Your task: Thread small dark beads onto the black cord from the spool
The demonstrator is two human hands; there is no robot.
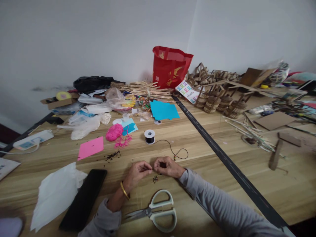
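Note:
My left hand [139,173] and my right hand [168,167] meet over the table, fingertips pinched close together. Whatever lies between them is too small to make out. Just below them sits a little cluster of dark beads [155,179]. Beyond my hands stands a spool of black cord [149,137]; its cord [170,144] runs out to the right and loops down beside my right hand, with a small yellowish bead [174,158] on it. White-handled scissors [154,212] lie partly opened in front of me.
At left lie a black phone-like slab [83,200], white tissue [55,194], pink paper [91,148] and pink yarn [115,132]. Dark snippets [112,156] are scattered nearby. A red bag [171,67] stands at the back, small woven baskets [212,102] to its right. A black strip [222,151] crosses the table.

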